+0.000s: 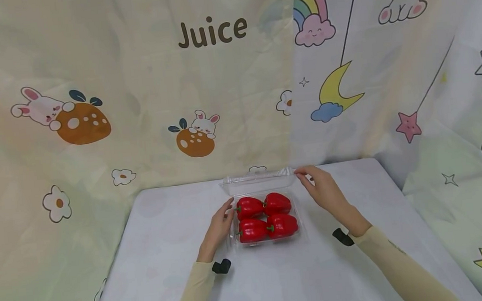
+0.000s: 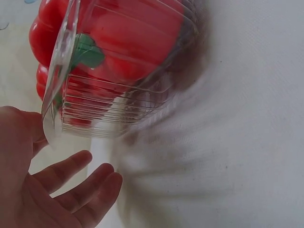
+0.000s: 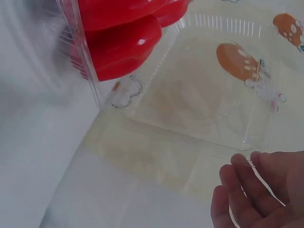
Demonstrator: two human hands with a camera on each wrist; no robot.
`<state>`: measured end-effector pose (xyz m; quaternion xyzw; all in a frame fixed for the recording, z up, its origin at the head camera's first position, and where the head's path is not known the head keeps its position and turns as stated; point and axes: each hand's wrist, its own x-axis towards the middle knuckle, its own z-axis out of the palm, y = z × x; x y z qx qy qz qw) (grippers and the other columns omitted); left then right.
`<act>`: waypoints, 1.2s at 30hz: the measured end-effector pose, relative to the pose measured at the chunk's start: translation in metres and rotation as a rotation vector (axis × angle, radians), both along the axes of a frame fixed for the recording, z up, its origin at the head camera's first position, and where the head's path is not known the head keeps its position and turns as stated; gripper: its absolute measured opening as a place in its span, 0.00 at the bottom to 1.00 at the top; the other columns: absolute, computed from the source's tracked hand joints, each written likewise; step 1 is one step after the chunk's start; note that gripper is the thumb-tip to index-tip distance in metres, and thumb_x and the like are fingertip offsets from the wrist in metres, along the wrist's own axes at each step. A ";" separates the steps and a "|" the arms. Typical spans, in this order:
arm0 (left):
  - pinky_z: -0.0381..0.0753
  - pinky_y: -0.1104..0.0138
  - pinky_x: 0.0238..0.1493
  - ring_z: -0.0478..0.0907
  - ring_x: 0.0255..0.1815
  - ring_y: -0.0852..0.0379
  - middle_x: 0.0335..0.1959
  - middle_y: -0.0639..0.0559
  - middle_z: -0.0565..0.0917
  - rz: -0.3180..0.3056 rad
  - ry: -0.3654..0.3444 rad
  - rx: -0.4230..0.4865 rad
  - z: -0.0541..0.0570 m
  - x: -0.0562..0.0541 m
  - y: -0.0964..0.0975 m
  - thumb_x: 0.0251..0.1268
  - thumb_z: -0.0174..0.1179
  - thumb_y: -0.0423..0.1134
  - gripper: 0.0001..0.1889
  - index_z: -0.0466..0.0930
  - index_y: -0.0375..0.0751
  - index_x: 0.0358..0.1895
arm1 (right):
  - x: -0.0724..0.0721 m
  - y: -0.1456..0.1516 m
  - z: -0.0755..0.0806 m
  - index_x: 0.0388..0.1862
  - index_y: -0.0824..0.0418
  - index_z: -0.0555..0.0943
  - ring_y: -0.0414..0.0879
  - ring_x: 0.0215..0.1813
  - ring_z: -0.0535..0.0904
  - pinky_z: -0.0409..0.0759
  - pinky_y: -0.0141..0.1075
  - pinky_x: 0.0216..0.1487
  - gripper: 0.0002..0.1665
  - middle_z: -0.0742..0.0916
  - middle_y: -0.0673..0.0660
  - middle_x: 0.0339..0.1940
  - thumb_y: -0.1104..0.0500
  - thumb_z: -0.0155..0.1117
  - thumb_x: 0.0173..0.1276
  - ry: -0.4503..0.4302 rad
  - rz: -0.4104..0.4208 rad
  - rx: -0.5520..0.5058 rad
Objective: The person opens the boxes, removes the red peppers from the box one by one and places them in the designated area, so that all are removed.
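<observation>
A clear plastic clamshell box (image 1: 301,231) sits on the table with red bell peppers (image 1: 282,226) in its base, their stems green. Its clear lid (image 1: 261,183) stands raised at the far side. My right hand (image 1: 324,191) pinches the lid's right corner between thumb and fingertip; the right wrist view shows the other fingers bent loosely beside it. At the box's left side is my left hand (image 1: 218,226), touching the rim (image 2: 50,118). In the left wrist view, its other fingers (image 2: 71,171) are spread and apart from the ribbed wall.
The box rests on a white table (image 1: 166,233). Behind the table hangs a printed cloth (image 1: 143,111) with cartoon rabbits and the word Juice, and more printed cloth (image 1: 439,152) hangs along the right side.
</observation>
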<state>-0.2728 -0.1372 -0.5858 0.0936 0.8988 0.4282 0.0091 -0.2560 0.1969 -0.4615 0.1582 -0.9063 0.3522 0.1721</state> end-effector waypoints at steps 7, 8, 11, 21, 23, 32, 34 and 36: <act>0.82 0.45 0.59 0.81 0.59 0.38 0.67 0.37 0.77 0.012 -0.029 0.008 0.001 0.002 -0.002 0.80 0.50 0.43 0.25 0.65 0.51 0.76 | -0.023 0.003 -0.009 0.53 0.63 0.81 0.54 0.51 0.84 0.86 0.50 0.49 0.12 0.88 0.61 0.49 0.60 0.59 0.76 0.011 0.028 -0.077; 0.82 0.45 0.59 0.80 0.59 0.38 0.67 0.37 0.77 0.013 -0.035 0.011 0.001 0.002 -0.002 0.80 0.50 0.43 0.25 0.66 0.51 0.76 | -0.027 0.004 -0.010 0.53 0.63 0.81 0.54 0.51 0.84 0.86 0.49 0.49 0.11 0.88 0.60 0.49 0.60 0.58 0.77 0.015 0.029 -0.085; 0.81 0.44 0.60 0.80 0.60 0.37 0.67 0.37 0.77 0.009 -0.056 0.018 0.002 0.002 -0.003 0.79 0.50 0.43 0.25 0.66 0.52 0.76 | -0.040 0.005 -0.011 0.52 0.62 0.82 0.54 0.51 0.84 0.85 0.49 0.48 0.11 0.88 0.60 0.47 0.58 0.57 0.78 0.005 0.036 -0.130; 0.82 0.46 0.59 0.80 0.61 0.40 0.66 0.40 0.78 0.016 -0.111 0.021 -0.004 0.009 -0.002 0.79 0.50 0.46 0.25 0.66 0.59 0.75 | -0.087 0.006 -0.009 0.56 0.65 0.80 0.58 0.51 0.84 0.83 0.54 0.56 0.15 0.87 0.65 0.48 0.59 0.56 0.78 -0.061 0.050 -0.226; 0.82 0.47 0.59 0.80 0.62 0.41 0.66 0.41 0.78 0.018 -0.114 0.018 -0.006 0.012 -0.001 0.79 0.50 0.47 0.24 0.67 0.60 0.75 | -0.093 0.005 -0.012 0.58 0.65 0.79 0.58 0.50 0.84 0.84 0.50 0.53 0.15 0.87 0.66 0.48 0.60 0.57 0.78 -0.081 0.038 -0.227; 0.83 0.49 0.58 0.79 0.62 0.44 0.67 0.43 0.78 0.005 -0.112 0.017 -0.002 0.027 0.000 0.78 0.51 0.48 0.25 0.66 0.62 0.75 | -0.101 0.007 -0.041 0.73 0.65 0.68 0.64 0.56 0.82 0.85 0.49 0.56 0.26 0.82 0.69 0.56 0.63 0.53 0.79 -0.329 0.014 -0.268; 0.83 0.49 0.59 0.79 0.62 0.44 0.67 0.43 0.78 0.002 -0.108 0.011 -0.001 0.029 0.000 0.78 0.51 0.48 0.25 0.66 0.62 0.75 | -0.100 0.008 -0.050 0.74 0.65 0.65 0.64 0.58 0.81 0.83 0.53 0.59 0.27 0.81 0.70 0.58 0.64 0.52 0.79 -0.367 0.021 -0.272; 0.82 0.48 0.60 0.79 0.62 0.44 0.67 0.43 0.78 0.003 -0.113 0.010 -0.001 0.031 -0.001 0.78 0.52 0.48 0.25 0.66 0.63 0.75 | -0.100 0.008 -0.059 0.75 0.66 0.64 0.64 0.58 0.81 0.83 0.54 0.59 0.29 0.81 0.70 0.59 0.64 0.53 0.78 -0.387 0.023 -0.270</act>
